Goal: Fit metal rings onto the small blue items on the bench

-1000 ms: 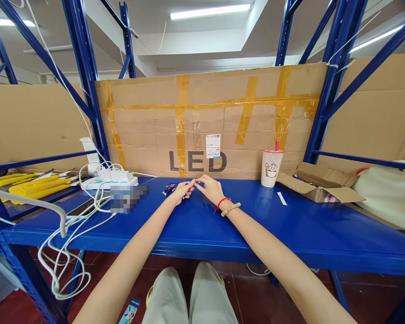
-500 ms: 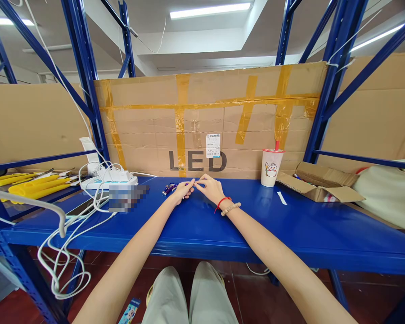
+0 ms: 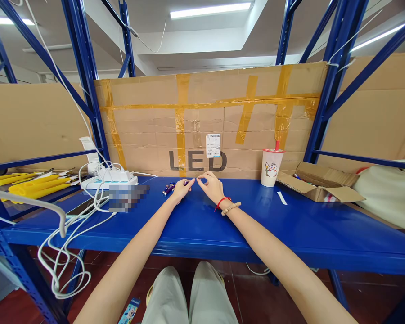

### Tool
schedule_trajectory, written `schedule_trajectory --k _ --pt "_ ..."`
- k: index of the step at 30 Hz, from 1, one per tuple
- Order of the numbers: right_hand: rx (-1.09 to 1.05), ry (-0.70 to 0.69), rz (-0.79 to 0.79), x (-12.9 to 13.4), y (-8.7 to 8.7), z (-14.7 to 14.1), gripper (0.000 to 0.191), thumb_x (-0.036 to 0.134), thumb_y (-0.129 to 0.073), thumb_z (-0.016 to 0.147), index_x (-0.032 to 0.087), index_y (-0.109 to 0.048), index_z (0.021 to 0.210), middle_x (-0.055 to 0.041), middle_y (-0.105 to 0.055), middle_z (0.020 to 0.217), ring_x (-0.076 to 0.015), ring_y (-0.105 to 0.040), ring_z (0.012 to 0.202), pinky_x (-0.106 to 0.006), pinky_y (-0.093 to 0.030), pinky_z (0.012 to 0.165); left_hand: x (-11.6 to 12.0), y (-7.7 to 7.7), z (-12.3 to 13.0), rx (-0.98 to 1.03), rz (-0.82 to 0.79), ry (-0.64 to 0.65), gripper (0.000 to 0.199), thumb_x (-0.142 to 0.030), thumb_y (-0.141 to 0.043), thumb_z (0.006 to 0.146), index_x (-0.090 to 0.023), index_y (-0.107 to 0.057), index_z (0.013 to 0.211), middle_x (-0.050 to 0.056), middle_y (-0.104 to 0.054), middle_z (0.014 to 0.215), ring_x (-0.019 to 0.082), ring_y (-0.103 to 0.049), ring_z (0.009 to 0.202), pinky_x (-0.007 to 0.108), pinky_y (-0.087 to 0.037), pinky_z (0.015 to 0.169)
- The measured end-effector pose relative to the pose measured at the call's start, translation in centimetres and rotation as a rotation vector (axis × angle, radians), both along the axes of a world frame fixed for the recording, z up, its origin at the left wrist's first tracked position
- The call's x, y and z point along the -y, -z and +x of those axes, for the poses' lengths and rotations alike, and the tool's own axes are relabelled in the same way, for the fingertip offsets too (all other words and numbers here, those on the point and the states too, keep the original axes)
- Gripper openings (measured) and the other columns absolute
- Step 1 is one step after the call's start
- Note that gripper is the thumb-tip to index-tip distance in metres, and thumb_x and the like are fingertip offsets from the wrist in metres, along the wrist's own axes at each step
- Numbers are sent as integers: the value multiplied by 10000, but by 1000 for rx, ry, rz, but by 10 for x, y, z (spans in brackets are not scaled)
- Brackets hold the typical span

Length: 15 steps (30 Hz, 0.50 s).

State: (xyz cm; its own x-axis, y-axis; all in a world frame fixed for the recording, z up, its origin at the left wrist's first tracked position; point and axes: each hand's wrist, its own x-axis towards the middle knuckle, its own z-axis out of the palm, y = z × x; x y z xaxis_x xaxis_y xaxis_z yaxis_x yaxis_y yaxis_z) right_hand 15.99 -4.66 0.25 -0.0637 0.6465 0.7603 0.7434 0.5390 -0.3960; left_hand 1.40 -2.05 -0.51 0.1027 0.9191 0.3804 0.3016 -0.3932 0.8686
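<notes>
Over the back middle of the blue shelf, my left hand (image 3: 181, 191) is closed, its thumb and forefinger stretched toward the right hand. A small dark bit shows at its fingers, too small to name. Facing it, my right hand (image 3: 210, 186) makes a pinch, with a red string and a beaded bracelet on the wrist. Whatever it pinches, if anything, is too small to see. A narrow gap separates the two sets of fingertips. Just left of my left hand lies a little heap of shiny dark purple pieces (image 3: 168, 188) on the shelf (image 3: 202, 225).
A white cup (image 3: 269, 168) with a red straw stands at right, beside a paper strip (image 3: 281, 198) and an open cardboard box (image 3: 319, 182). Leftward are a power strip (image 3: 121, 178), tangled white cables (image 3: 96, 202) and yellow-handled tools (image 3: 40, 185). Taped cardboard (image 3: 148, 130) closes the back.
My fingertips, which were close together or touching, have drawn slightly apart. The right hand has risen a little, and the left hand's fingers have shifted. Everything else stays put.
</notes>
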Motion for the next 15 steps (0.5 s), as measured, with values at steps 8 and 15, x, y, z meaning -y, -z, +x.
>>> schedule_trajectory --k 8,15 --pt "76 -99 15 2 2 -1 195 361 -504 834 230 -648 850 11 -571 928 -50 -485 549 -210 -353 537 -5 4 0 -135 125 64 226 -250 -495 760 -137 -531 568 -11 -541 556 99 -445 528 217 -349 561" --pt "119 -145 -10 1 1 -1 164 323 -537 820 223 -665 844 5 -584 905 -52 -476 556 -203 -355 553 -8 7 1 -217 162 123 158 -176 -423 781 -134 -575 767 -7 -566 584 119 -521 556 217 -408 575"
